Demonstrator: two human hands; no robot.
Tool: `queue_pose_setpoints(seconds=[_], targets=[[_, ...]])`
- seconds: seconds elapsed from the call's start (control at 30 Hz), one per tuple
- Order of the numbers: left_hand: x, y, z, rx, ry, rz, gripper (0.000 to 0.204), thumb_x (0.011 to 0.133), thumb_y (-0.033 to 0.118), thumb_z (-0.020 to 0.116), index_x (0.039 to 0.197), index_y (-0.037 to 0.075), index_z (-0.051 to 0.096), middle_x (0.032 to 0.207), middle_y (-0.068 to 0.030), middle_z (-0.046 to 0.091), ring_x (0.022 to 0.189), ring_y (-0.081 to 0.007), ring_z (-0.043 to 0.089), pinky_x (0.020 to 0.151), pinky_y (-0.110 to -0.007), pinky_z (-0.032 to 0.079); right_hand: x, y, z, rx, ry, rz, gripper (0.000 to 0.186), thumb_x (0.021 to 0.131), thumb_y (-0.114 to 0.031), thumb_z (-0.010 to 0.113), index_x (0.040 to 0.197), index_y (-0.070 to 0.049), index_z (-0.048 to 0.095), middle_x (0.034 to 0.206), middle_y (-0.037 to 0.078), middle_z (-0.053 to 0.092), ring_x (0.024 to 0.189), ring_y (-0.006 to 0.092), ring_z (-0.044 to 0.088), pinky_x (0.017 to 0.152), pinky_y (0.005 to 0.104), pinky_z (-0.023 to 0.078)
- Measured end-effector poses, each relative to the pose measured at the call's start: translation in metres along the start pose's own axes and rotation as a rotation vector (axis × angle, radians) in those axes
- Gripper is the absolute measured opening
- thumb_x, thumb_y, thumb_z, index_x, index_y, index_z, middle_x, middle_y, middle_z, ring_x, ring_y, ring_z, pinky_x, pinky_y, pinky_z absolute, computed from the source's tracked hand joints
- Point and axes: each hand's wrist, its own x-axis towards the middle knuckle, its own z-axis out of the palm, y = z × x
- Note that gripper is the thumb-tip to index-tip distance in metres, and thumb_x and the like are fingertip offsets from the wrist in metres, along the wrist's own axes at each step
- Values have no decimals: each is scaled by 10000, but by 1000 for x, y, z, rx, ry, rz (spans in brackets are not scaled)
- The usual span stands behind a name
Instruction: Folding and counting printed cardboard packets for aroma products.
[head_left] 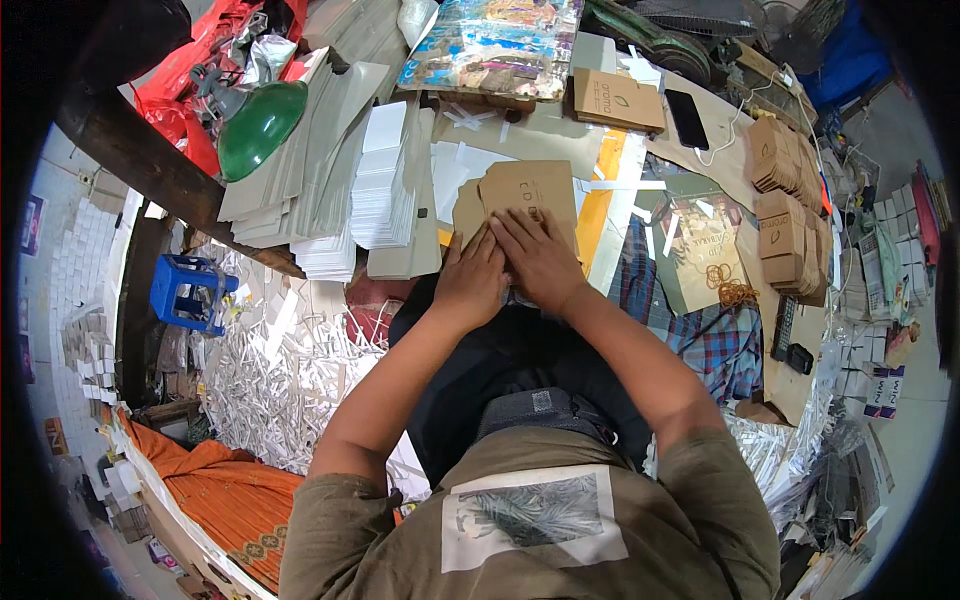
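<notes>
My left hand [478,272] and my right hand [540,258] press on a folded brown cardboard piece [530,185] in front of me, both with fingers stretched out and lying flat. The left hand rests along its left part, and the right fingers spread over its printed face, partly hiding it. Beneath and around it are white paper [452,165] and a yellow strip [603,210]. Just left stand stacks of white cards [383,180] and grey board sheets [300,160].
A green lamp [260,128] is at upper left, a blue stool [190,290] below it. A phone [686,117], brown card bundles [783,240] and rubber bands [728,285] lie right. Paper shreds [260,370] heap at lower left.
</notes>
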Motion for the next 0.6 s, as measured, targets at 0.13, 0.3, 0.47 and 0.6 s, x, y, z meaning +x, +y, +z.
queue_pose_setpoints(seconds=[0.13, 0.3, 0.47, 0.6], targets=[[1, 1, -8, -66, -34, 12, 735, 1112, 326, 592, 1733, 29, 336, 1832, -156, 307, 1711, -306, 263, 1373, -638, 151, -54, 23, -10, 26, -98, 263, 621, 1106, -322, 589, 1658, -58, 480, 1711, 133, 517, 1586, 383, 451, 1355, 611, 218], [1, 4, -5, -43, -49, -16, 738, 1113, 317, 590, 1739, 27, 326, 1841, -153, 286, 1715, -302, 246, 1372, -636, 150, -39, 25, -26, -139, -118, 436, 583, 1089, -311, 590, 1600, -36, 533, 1663, 150, 557, 1530, 393, 496, 1311, 610, 281], [0, 9, -1, -44, -15, -23, 756, 1087, 265, 624, 1737, 21, 324, 1841, -164, 274, 1718, -292, 238, 1372, -635, 151, 1, 34, -42, 45, -171, 543, 298, 937, -194, 753, 1198, -71, 679, 1236, 153, 694, 1305, 367, 596, 1061, 559, 493], [-14, 24, -12, -50, 300, 52, 719, 1005, 182, 702, 1664, 44, 452, 1748, -176, 384, 1653, -398, 314, 1350, -627, 210, 2, 62, -54, 255, -190, 476, 226, 959, -117, 780, 1135, -70, 647, 1107, 126, 677, 1153, 317, 676, 947, 502, 566]])
